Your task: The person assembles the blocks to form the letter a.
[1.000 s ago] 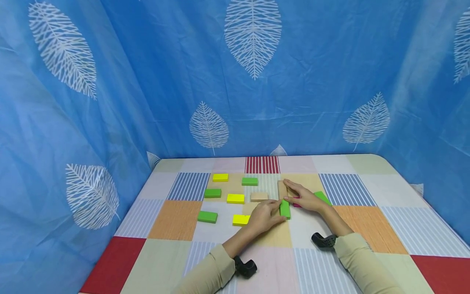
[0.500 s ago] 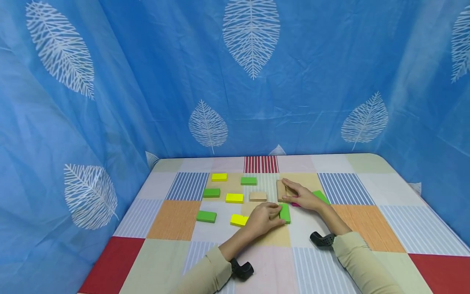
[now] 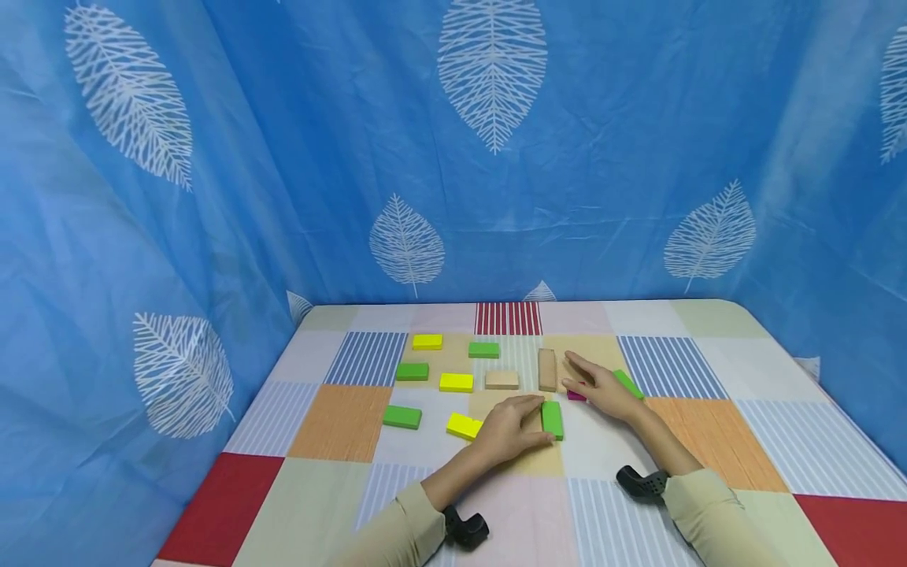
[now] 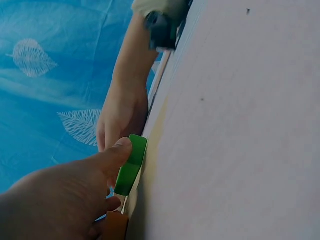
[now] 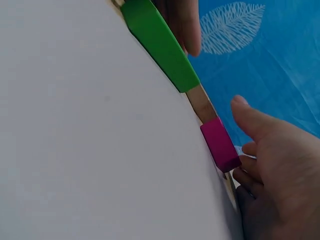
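Note:
In the head view, my left hand (image 3: 506, 431) is at a green block (image 3: 552, 420) lying lengthwise on the cloth, thumb at its near end and fingers at its far end. The left wrist view shows the thumb on that green block (image 4: 131, 165). My right hand (image 3: 602, 390) has its thumb and fingers parted, to the right of a plain wooden block (image 3: 547, 370) and apart from it. Beneath this hand a magenta block (image 3: 576, 392) is partly hidden; the right wrist view shows the magenta block (image 5: 220, 145) near the curled lower fingers.
To the left lie several flat blocks: a wooden block (image 3: 501, 380), yellow blocks (image 3: 456, 383) and green blocks (image 3: 401, 417). Another green block (image 3: 627, 383) is partly behind the right hand. A patchwork cloth (image 3: 326, 512) covers the table; a blue curtain (image 3: 595, 157) hangs around it.
My left hand has drawn the green block slightly toward me, away from the upright wooden block. The right hand has let go of that wooden block and moved right. One yellow block has turned slightly.

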Demonstrator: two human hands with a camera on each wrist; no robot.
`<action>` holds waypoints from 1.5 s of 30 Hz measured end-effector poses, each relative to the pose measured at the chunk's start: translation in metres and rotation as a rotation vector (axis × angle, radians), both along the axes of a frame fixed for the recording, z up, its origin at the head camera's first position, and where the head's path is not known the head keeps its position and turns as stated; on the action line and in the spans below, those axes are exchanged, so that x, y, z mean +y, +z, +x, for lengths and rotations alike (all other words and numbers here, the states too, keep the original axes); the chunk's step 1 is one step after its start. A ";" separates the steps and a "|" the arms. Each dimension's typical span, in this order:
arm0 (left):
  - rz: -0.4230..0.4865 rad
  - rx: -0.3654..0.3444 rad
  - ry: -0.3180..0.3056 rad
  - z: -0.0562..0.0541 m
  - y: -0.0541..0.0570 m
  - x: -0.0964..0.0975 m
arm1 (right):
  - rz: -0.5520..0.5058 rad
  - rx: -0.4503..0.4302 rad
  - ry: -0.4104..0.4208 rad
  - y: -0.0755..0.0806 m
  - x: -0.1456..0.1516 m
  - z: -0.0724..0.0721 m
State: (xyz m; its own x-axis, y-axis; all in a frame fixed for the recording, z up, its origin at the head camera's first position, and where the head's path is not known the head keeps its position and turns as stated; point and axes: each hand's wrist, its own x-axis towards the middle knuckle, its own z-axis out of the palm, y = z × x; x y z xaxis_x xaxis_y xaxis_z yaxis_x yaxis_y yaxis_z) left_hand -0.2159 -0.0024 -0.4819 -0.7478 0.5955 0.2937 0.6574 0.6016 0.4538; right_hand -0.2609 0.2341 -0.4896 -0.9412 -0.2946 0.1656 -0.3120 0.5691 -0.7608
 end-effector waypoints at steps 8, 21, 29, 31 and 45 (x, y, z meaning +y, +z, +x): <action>-0.038 -0.022 0.019 -0.001 0.002 0.001 | 0.060 0.089 -0.063 0.000 0.013 0.026; -0.002 -0.041 -0.021 0.004 0.001 -0.001 | 0.083 0.177 -0.127 -0.002 0.005 0.033; 0.034 -0.024 -0.048 0.010 0.000 -0.005 | 0.037 0.188 -0.058 0.001 -0.010 0.038; 0.032 -0.024 -0.041 0.010 0.000 -0.005 | 0.035 0.187 -0.044 0.001 -0.011 0.038; 0.017 -0.019 -0.006 0.011 0.000 -0.006 | 0.035 0.172 -0.097 0.001 -0.016 0.038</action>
State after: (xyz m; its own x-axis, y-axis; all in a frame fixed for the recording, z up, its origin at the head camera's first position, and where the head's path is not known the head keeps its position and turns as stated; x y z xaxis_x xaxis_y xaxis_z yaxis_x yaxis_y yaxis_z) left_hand -0.2048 -0.0083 -0.4818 -0.7500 0.5948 0.2892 0.6517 0.5901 0.4765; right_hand -0.2231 0.2184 -0.4886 -0.9241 -0.2119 0.3181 -0.3781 0.6280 -0.6802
